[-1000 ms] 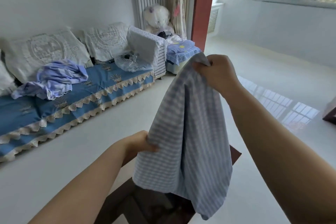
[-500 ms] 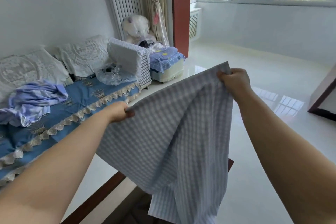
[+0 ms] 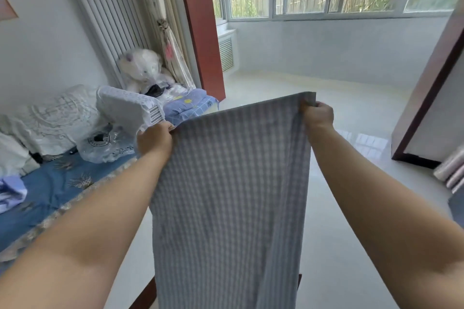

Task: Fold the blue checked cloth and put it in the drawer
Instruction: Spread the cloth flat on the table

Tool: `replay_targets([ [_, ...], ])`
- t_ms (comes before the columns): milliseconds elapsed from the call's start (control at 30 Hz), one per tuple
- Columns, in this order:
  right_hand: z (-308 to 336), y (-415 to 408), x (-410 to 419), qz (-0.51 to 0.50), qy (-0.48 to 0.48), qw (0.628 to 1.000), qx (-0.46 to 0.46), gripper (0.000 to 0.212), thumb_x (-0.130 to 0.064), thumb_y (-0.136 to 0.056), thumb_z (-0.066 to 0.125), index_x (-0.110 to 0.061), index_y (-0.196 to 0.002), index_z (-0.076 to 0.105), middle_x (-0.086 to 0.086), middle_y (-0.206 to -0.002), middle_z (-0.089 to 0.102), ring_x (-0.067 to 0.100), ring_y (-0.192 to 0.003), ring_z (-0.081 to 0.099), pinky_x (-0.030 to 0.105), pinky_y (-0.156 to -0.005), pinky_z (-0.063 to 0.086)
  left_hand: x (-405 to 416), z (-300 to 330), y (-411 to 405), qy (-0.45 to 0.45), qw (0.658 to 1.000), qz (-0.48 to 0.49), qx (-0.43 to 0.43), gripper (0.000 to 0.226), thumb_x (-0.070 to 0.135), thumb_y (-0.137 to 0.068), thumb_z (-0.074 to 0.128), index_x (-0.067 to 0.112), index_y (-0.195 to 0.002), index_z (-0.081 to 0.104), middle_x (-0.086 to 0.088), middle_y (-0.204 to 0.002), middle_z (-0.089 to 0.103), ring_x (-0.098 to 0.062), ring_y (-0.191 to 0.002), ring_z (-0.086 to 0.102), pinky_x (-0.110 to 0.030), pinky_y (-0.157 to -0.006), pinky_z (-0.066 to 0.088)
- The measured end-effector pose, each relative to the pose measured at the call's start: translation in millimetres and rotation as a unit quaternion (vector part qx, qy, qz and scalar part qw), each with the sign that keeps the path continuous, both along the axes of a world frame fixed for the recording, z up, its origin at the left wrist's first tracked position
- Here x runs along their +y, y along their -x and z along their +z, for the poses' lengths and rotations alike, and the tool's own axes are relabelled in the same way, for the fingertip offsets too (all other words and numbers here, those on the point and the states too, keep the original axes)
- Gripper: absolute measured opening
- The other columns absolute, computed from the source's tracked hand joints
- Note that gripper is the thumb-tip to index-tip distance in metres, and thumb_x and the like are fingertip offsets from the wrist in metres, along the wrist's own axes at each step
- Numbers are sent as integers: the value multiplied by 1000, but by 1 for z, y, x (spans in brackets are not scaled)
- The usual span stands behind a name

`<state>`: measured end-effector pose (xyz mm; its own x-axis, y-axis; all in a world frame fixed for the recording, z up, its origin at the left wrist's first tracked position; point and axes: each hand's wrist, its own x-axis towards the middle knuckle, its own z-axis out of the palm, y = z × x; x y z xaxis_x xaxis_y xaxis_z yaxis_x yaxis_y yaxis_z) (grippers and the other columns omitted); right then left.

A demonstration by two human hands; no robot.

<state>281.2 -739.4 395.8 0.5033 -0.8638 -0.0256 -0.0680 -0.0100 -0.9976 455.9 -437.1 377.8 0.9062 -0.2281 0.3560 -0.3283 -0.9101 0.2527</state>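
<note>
The blue checked cloth hangs spread out flat in front of me, held up in the air by its two top corners. My left hand grips the top left corner. My right hand grips the top right corner, a little higher and farther away. The cloth's lower end runs out of the bottom of the view. No drawer shows in this view.
A sofa with a blue cover, white cushions and a plastic bag lies on the left. A dark wooden furniture edge shows below the cloth. A dark-framed panel stands at right on the white floor.
My left hand has risen and moved away from the right, pulling the cloth from a bunched drape into a flat, taut sheet. The view has tilted upward.
</note>
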Motion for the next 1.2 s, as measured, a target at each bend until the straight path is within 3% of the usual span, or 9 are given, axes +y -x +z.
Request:
replay_targets([
  [267, 86, 8, -36, -78, 188, 966, -162, 47, -34, -89, 58, -23, -56, 27, -7, -56, 25, 9, -55, 21, 27, -51, 21, -81, 81, -15, 329, 940, -61, -68, 25, 15, -89, 46, 5, -96, 67, -10, -88, 66, -22, -79, 53, -26, -68, 35],
  [433, 107, 38, -4, 1, 226, 956, -189, 34, -31, -87, 61, -23, -59, 44, -3, -59, 40, 11, -58, 37, 28, -54, 31, -50, 86, -25, 387, 914, -93, -84, 29, 21, -89, 48, 1, -92, 68, -24, -93, 68, -19, -75, 52, -25, -64, 36],
  [533, 89, 77, 22, 273, 137, 947, -101, 15, -27, -79, 73, -12, -76, 74, 5, -80, 70, 18, -74, 67, 32, -70, 57, 2, 51, -18, 320, 943, -88, -25, 32, 20, -92, 46, 0, -105, 67, -24, -105, 67, -36, -96, 61, -34, -81, 46],
  [633, 33, 103, 55, 463, 146, 858, 166, 27, -40, -73, 74, -14, -78, 77, -1, -73, 69, 12, -72, 63, 28, -69, 54, 65, -2, 1, 145, 979, -142, 0, 37, 23, -89, 44, 8, -108, 71, -21, -107, 69, -37, -99, 63, -37, -81, 45],
  [767, -77, 118, 133, 531, 57, 767, 355, 27, -34, -91, 61, -10, -84, 71, 5, -77, 64, 20, -77, 56, 37, -76, 45, 150, -71, 37, -100, 978, -174, 49, 33, 34, -83, 47, 32, -102, 74, -13, -102, 73, -32, -94, 65, -33, -79, 48],
  [900, -185, 156, 232, 493, -64, 773, 395, 27, -34, -89, 62, -8, -97, 66, 8, -93, 69, 20, -84, 65, 39, -84, 53, 242, -143, 92, -276, 943, -130, 132, 33, 30, -89, 46, 42, -109, 68, -6, -115, 66, -30, -104, 60, -27, -80, 44],
  [967, -230, 179, 281, 466, -84, 770, 428, 33, -41, -86, 62, -11, -99, 63, 9, -100, 67, 23, -91, 64, 41, -87, 52, 286, -181, 119, -303, 927, -85, 204, 38, 28, -90, 40, 44, -112, 65, -3, -124, 60, -27, -113, 57, -29, -88, 46],
  [1067, -275, 215, 351, 454, -42, 717, 527, 33, -48, -88, 52, -15, -82, 54, 5, -86, 58, 18, -72, 54, 30, -68, 47, 346, -242, 167, -288, 901, -45, 321, 38, 20, -95, 40, 37, -120, 63, -1, -132, 56, -24, -119, 54, -26, -87, 41],
  [1200, -312, 251, 389, 427, -40, 696, 576, 36, -46, -92, 46, -11, -90, 52, 2, -79, 50, 15, -64, 45, 26, -64, 37, 384, -283, 223, -148, 909, -42, 387, 23, 20, -90, 46, 27, -81, 67, -7, -105, 66, -26, -92, 59, -28, -73, 41],
])
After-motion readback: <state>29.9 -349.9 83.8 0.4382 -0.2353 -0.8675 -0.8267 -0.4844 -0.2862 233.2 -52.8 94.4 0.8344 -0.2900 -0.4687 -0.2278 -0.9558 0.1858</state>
